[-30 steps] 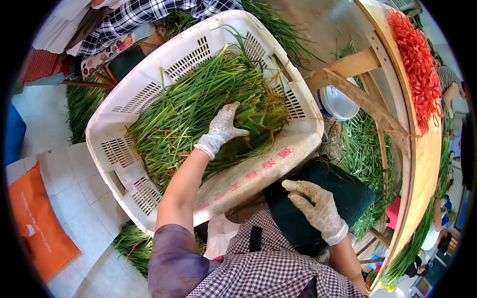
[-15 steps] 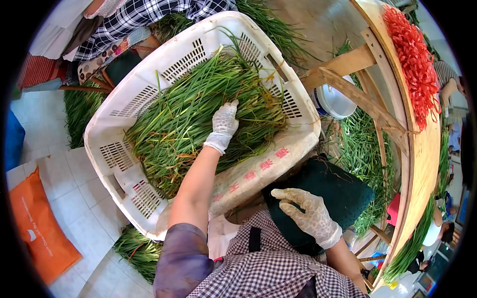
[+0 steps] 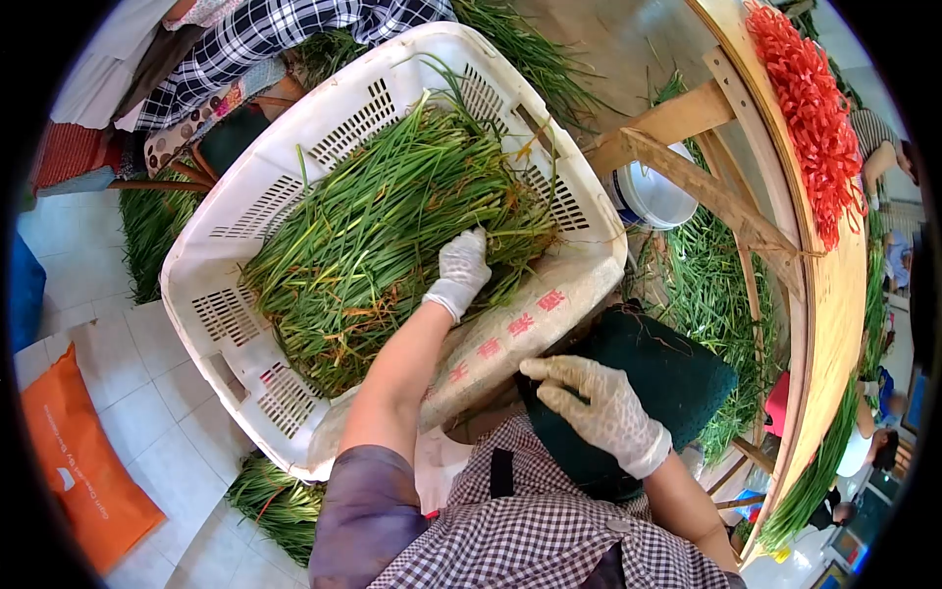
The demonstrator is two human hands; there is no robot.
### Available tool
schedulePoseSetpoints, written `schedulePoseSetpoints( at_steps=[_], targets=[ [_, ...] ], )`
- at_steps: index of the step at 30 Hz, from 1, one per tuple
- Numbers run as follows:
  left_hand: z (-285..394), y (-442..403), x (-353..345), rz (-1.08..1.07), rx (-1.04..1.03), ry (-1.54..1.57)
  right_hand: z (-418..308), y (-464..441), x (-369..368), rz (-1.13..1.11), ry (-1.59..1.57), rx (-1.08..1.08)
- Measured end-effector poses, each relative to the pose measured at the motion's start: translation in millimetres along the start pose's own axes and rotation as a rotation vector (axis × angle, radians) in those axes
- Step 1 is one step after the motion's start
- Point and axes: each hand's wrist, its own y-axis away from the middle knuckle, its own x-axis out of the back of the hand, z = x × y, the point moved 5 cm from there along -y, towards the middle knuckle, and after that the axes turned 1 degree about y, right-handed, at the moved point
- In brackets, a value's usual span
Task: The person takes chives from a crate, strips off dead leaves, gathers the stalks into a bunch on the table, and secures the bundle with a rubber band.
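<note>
A big white plastic basket [image 3: 324,118] with slotted walls holds a thick heap of garlic chives [image 3: 363,236], some leaves yellowed or brown. My left hand [image 3: 463,271], in a pale glove, reaches into the near right part of the heap, its fingers curled round some chives; the fingertips are partly hidden among the leaves. Over a dark green pad [image 3: 677,363] my right hand [image 3: 606,412], also gloved, hovers with nothing in it, fingers stretched out and thumb apart. A whitish sack with red characters [image 3: 505,334] covers the basket's near wall.
Right of me stands a wooden table [image 3: 834,324] bearing a pile of red ties [image 3: 810,118]. Under its braces is a white bucket [image 3: 655,187]. Loose greens [image 3: 711,304] lie on the floor there. An orange bag [image 3: 88,461] lies left; a person in checked cloth [image 3: 265,39] sits beyond the basket.
My left hand has moved right and nearer to me across the heap, its fingers now curled into the chives. My right hand has shifted slightly left. The view has shifted slightly.
</note>
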Motion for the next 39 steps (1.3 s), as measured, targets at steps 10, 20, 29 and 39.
schedulePoseSetpoints(
  at_steps=[10, 20, 29, 39],
  targets=[
    [-58, 10, 39, 0.029, -0.064, 0.804, 77, -105, -25, 0.302, -0.819, -0.247],
    [8, 116, 105, 0.44, -0.331, 0.262, 103, -178, -35, 0.357, -1.168, -0.244],
    [-10, 45, 95, 0.589, -0.33, 0.675, 55, -150, -40, 0.28, -0.647, 0.179],
    [-42, 113, 85, 0.193, -0.049, 2.138, 24, -112, -64, 0.288, -0.131, 0.642]
  ],
)
